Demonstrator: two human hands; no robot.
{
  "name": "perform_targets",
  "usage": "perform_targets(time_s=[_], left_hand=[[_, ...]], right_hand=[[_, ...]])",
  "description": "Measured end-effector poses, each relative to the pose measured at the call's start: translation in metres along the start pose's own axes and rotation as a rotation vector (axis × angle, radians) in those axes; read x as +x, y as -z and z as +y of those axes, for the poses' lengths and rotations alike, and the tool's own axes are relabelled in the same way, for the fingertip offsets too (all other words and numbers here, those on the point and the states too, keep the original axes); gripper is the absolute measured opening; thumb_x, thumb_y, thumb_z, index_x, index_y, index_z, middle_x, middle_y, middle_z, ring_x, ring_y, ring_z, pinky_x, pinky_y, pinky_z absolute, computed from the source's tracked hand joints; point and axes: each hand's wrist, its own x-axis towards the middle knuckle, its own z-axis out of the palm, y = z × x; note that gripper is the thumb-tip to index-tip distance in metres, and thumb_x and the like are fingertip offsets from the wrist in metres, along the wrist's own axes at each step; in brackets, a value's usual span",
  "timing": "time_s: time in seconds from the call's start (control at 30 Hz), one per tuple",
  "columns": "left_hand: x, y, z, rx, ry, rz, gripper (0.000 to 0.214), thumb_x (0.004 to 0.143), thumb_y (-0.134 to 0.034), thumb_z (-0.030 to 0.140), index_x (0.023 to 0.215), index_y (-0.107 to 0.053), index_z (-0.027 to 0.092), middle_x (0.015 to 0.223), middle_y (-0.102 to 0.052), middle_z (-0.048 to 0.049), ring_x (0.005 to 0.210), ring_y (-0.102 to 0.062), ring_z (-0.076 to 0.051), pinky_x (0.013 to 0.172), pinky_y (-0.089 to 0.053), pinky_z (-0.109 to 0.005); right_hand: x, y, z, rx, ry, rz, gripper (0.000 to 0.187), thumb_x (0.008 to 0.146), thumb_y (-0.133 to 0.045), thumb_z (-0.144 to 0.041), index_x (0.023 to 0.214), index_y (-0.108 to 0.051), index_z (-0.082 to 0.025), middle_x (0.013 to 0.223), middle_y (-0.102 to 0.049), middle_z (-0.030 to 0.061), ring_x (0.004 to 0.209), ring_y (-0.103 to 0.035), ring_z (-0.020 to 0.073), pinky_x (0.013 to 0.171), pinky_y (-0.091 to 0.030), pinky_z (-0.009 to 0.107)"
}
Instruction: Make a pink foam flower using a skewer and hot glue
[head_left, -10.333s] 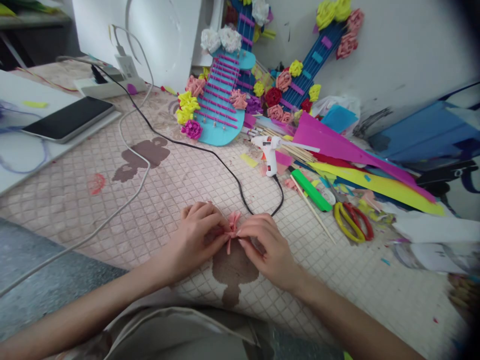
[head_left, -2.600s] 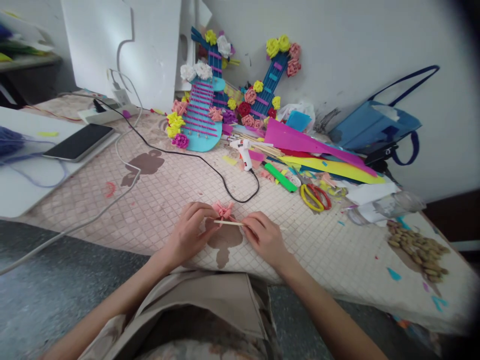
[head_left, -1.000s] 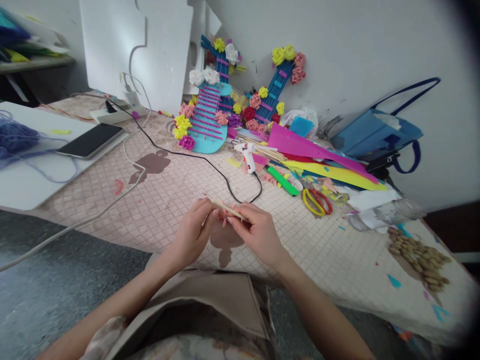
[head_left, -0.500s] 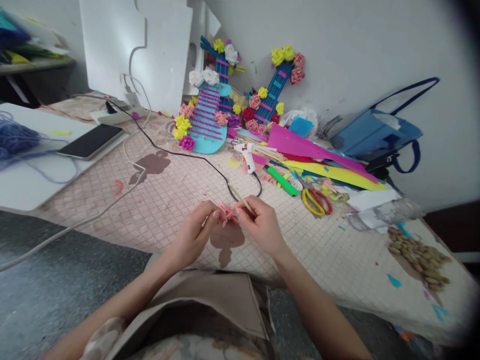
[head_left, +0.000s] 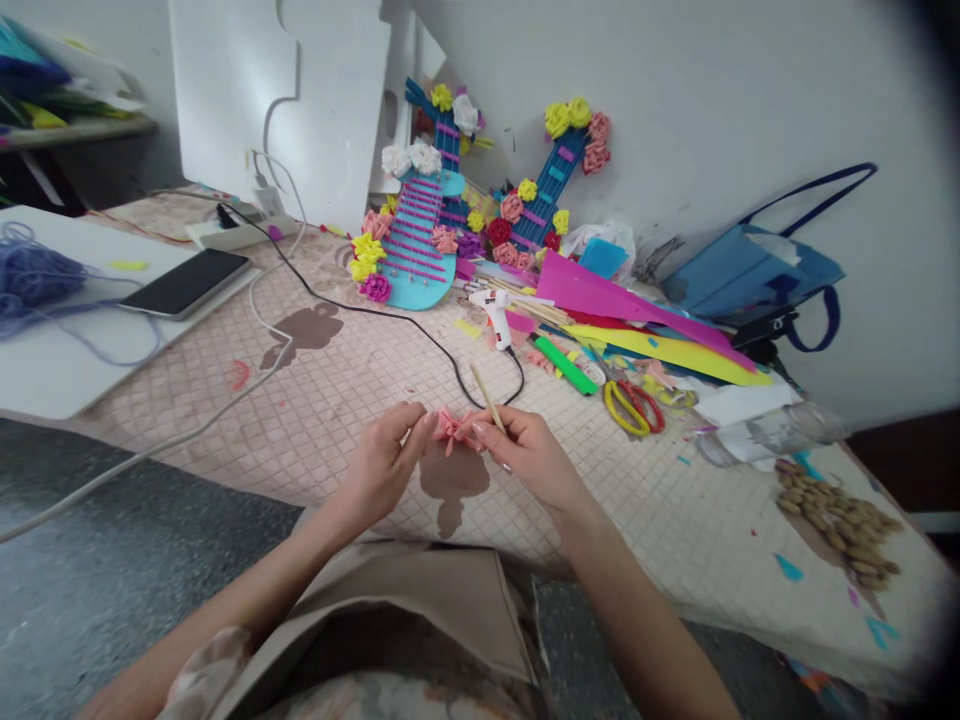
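Note:
A small pink foam flower hangs between my two hands, just above the checked mat. My left hand pinches its left side with closed fingers. My right hand pinches its right side and also grips a thin wooden stick that points up and away from me. Both hands are raised a little over a brown figure printed on the mat.
A white glue gun with a black cord lies beyond my hands, beside a green marker and yellow-red scissors. Foam guitars with flowers lean on the wall. A phone lies left, nuts right, a blue bag behind.
The stick has swung from lying flat across both hands to pointing up in my right hand. The pink flower has come back into view between my fingertips.

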Motion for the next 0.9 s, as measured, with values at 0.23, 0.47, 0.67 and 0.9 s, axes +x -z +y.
perform_targets(time_s=[0.23,0.47,0.67,0.9], left_hand=[[0.005,-0.006,0.006,0.06,-0.261,-0.056,0.008,0.09,-0.056,0.023,0.095,-0.061,0.017,0.089,-0.062,-0.0046,0.086,-0.055,-0.017,0.076,-0.044,-0.03],[0.005,-0.011,0.004,0.082,-0.396,0.052,0.016,0.089,-0.06,0.02,0.104,-0.063,0.019,0.091,-0.062,-0.0057,0.086,-0.056,-0.017,0.076,-0.047,-0.032],[0.006,-0.004,0.009,-0.049,-0.405,0.007,0.007,0.089,-0.059,0.02,0.089,-0.066,0.018,0.081,-0.062,-0.0037,0.08,-0.057,-0.016,0.073,-0.047,-0.03],[0.005,-0.002,0.009,-0.052,-0.279,0.024,0.022,0.096,-0.043,0.022,0.076,-0.053,0.018,0.077,-0.053,-0.0019,0.073,-0.05,-0.014,0.067,-0.042,-0.028]], right_hand=[[-0.002,-0.001,0.006,0.042,0.031,-0.006,0.021,0.09,-0.053,-0.035,0.083,-0.064,-0.018,0.068,-0.057,-0.0024,0.057,-0.045,0.0082,0.053,-0.034,0.021],[0.0,-0.002,0.009,0.064,-0.001,0.013,0.024,0.086,-0.059,-0.039,0.08,-0.065,-0.017,0.064,-0.055,-0.0034,0.056,-0.042,0.0083,0.054,-0.033,0.023],[0.0,-0.003,0.012,0.114,-0.017,-0.02,0.032,0.081,-0.064,-0.047,0.07,-0.058,-0.017,0.058,-0.043,-0.0058,0.054,-0.035,0.0079,0.051,-0.028,0.022],[-0.003,-0.004,0.017,0.172,-0.091,-0.071,0.038,0.085,-0.057,-0.053,0.076,-0.063,-0.017,0.059,-0.048,-0.0039,0.051,-0.038,0.0079,0.047,-0.027,0.022]])
